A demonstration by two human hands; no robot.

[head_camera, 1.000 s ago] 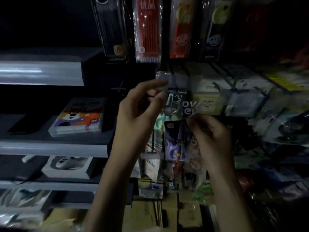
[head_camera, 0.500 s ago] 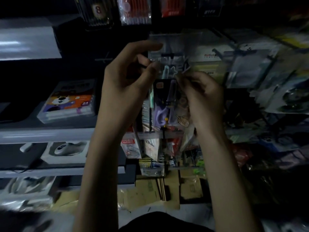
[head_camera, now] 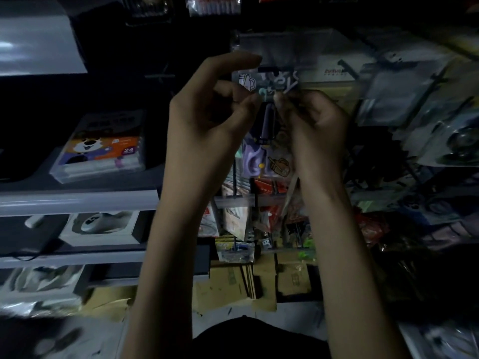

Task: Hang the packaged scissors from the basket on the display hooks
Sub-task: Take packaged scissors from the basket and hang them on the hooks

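A dim shop display, seen from above the person's own raised arms. At far left we see a grey shelf [head_camera: 77,200], and on it lies a flat box with a cartoon dog and the number 24 [head_camera: 103,149]. On the shelf below sits a white box with a pale rounded object [head_camera: 101,226] shown in its window.

Left of centre, the left hand [head_camera: 207,120] is lifted in front of the display. Its thumb and a curled finger pinch the left upper edge of the packaged scissors [head_camera: 267,125], while the index finger arches up over the top of the pack. The pack hangs upright between the two hands, its clear top printed with pale lettering and a purple shape lower down (the scissors themselves are hard for us to make out in the gloom). Just above its top edge a short dark hook [head_camera: 267,69] juts from the display. We cannot tell whether the pack's hole is on it.

The right hand [head_camera: 316,125] is just beside the pack, fingers curled and pinching its upper right edge. Farther right, rows of clear hanging packets [head_camera: 440,99] fill the wall. Low in the middle, between the forearms, flattened cardboard [head_camera: 233,281] lies on the floor.
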